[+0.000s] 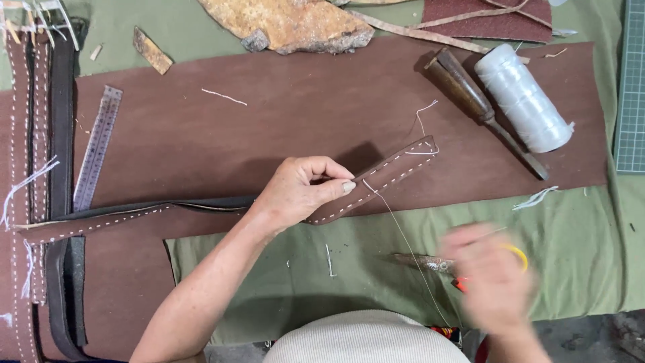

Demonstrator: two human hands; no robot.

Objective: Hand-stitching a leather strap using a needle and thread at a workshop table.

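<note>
Nearest the wearer, the right hand is seen blurred above the green cloth on the worktop; whether its grip is closed cannot be told, though one yellow-handled tool shows just behind it and one dull metal tool lies beside it. One white thread runs from that side up to the stitched brown leather strap. The strap is pinched between thumb and fingers of the left hand, grip clamped on it, and is held over the large brown leather sheet. Farther off, one spool of white thread, one wooden-handled awl and one steel ruler are laid on the sheet. At the left edge several stitched straps are stacked, and one rough tan hide scrap lies at the far edge.
</note>
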